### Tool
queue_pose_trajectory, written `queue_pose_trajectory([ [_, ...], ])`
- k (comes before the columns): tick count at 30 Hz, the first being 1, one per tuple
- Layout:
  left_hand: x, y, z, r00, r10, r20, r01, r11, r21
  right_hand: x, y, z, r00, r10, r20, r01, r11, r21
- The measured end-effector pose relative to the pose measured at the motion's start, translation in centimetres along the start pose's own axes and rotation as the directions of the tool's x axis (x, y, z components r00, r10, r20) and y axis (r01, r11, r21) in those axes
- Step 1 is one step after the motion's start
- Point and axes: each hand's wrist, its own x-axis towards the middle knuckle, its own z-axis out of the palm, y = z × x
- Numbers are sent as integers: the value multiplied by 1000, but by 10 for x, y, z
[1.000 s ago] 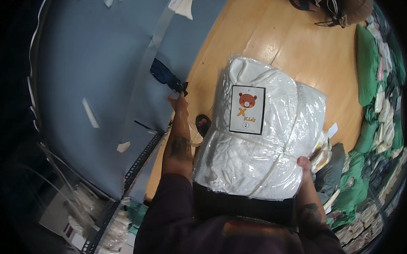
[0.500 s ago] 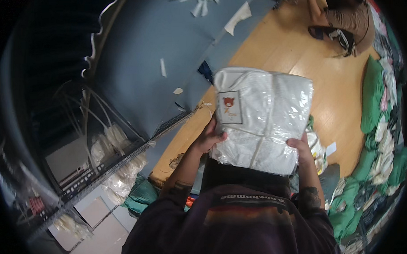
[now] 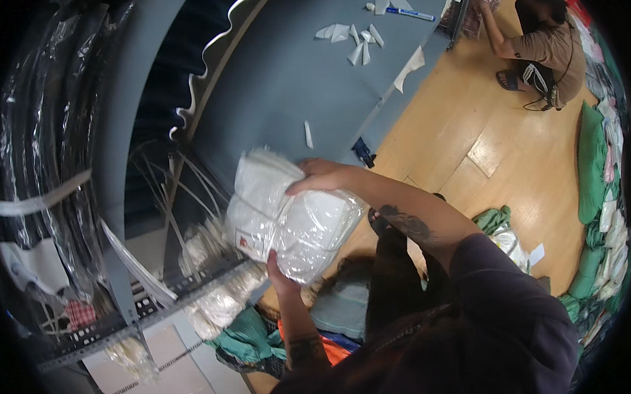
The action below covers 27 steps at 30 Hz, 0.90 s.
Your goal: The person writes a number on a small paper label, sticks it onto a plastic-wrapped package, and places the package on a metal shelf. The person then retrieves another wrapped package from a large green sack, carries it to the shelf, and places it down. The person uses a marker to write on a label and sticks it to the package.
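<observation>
Both my hands hold a bundle of folded white cloth (image 3: 316, 228) in clear, shiny plastic wrap, tied crosswise with a band. A small label with a reddish figure shows near its left edge. My left hand (image 3: 283, 276) grips the near edge from below, thumb on top. Across the far right corner lies my right hand (image 3: 323, 176), its thumb on the upper face and its other fingers partly hidden behind the edge. The bundle is tilted, above the edge of the grey tabletop (image 3: 270, 80) and beside the metal rack (image 3: 207, 276).
White paper scraps (image 3: 364, 46) and a blue marker (image 3: 410, 14) lie on the tabletop. Clear plastic bags (image 3: 225, 297) hang by the rack. A person (image 3: 550, 50) squats on the wooden floor (image 3: 459, 122) at far right, near heaped green cloth bundles (image 3: 591, 163).
The bundle has moved left, from before my body to beside the rack, and has turned. My right arm now reaches across to the left; both hands still hold the bundle.
</observation>
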Motion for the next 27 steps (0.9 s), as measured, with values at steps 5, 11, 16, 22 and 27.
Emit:
queue_pose_trajectory([
  [5,42,-3,-24,997,40,-66,-37,999,36,47,1,-22,995,-82,60,99,631,-769],
  [11,52,8,-19,977,177,-118,-172,984,47,56,40,-57,1000,-30,7,14,267,-964],
  [16,126,27,-17,991,130,-20,-127,987,96,34,73,-156,760,-344,-551,-261,616,-744],
  [22,114,17,-42,963,268,-35,-236,897,373,-25,55,-69,796,-259,-548,-51,872,-487],
  [27,50,-7,-32,862,436,257,-488,582,650,-50,72,50,901,-52,-430,173,953,247],
])
